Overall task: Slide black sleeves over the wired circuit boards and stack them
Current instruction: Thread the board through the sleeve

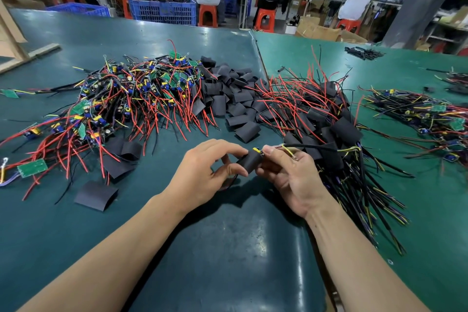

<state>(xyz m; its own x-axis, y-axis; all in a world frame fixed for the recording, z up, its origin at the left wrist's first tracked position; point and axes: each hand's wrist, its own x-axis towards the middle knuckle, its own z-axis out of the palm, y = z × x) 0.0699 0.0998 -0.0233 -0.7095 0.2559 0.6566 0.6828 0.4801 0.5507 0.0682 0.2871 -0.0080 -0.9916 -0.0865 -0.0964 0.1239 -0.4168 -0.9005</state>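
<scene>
Between my hands is a black sleeve [250, 161] with a wired circuit board [258, 151] poking out of its upper end. My left hand [210, 172] pinches the sleeve's left end with thumb and fingers. My right hand [288, 175] grips the board's end and its black and yellow wires [316, 147]. A pile of bare boards with red and black wires [121, 99] lies at the left. Loose black sleeves [230, 94] are heaped in the middle. The stack of sleeved boards [326, 129] lies at the right.
The green table [215, 248] has a seam running back from the middle. More wired boards [425, 119] lie far right. A few loose sleeves [96, 195] sit near left. Blue crates [164, 7], orange stools and seated people fill the background.
</scene>
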